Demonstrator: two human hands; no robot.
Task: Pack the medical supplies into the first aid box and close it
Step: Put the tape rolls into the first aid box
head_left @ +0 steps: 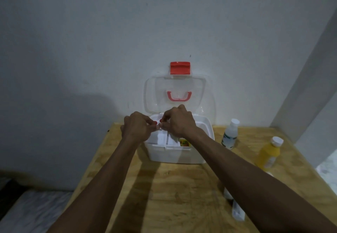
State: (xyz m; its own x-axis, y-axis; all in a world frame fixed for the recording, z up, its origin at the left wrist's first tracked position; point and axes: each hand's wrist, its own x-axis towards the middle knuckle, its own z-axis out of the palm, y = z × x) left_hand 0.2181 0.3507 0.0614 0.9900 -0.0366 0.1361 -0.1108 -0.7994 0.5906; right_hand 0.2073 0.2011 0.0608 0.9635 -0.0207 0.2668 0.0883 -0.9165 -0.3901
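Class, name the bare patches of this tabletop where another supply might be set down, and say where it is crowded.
Free: the wooden table in front of the first aid box, between the forearms, and its left strip. Crowded: the right side, with the white bottle, the yellow bottle and the small white items.

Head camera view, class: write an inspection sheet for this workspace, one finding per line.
Surface: wooden table, bare at the front.
Job's things: white first aid box, clear lid raised against the wall; white bottle and yellow bottle outside, right of it.
Clutter: small white items beside the right forearm, unclear.
Hands: left hand and right hand meet over the box, pinching a small red-and-white item.
Cables: nothing seen.
Surroundings: plain white wall.
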